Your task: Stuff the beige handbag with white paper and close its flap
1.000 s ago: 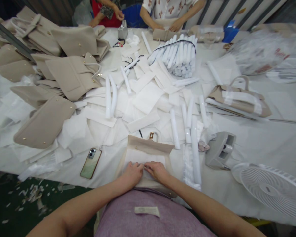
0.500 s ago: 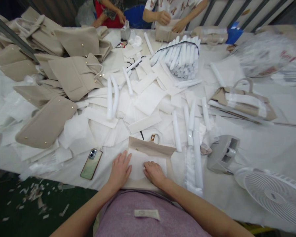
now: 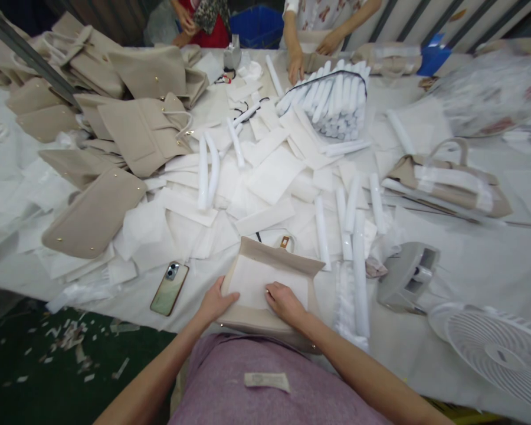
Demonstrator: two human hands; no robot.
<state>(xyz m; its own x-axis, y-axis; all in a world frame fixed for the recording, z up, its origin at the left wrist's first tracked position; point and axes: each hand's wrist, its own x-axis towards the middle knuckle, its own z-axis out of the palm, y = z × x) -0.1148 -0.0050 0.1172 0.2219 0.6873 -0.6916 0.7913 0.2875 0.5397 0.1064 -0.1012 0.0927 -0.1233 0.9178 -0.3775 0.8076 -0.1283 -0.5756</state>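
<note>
A beige handbag [image 3: 292, 264] lies at the table's near edge in front of me, with a white sheet [image 3: 256, 283] laid over its front. My left hand [image 3: 216, 302] grips the bag's left edge, fingers curled round it. My right hand [image 3: 284, 302] rests on the white sheet with fingers bent, pressing it down. A gold clasp [image 3: 285, 241] shows at the bag's top.
A phone [image 3: 170, 288] lies left of the bag. White foam tubes [image 3: 353, 236] and white sheets cover the middle. Beige bags [image 3: 141, 133] pile up at left. A fan [image 3: 491, 348] lies at right. Two other people work at the far edge.
My left hand went from beside my right hand out to the bag's left edge and closed on it. The bag's near edge has lifted slightly. The people opposite shifted their hands.
</note>
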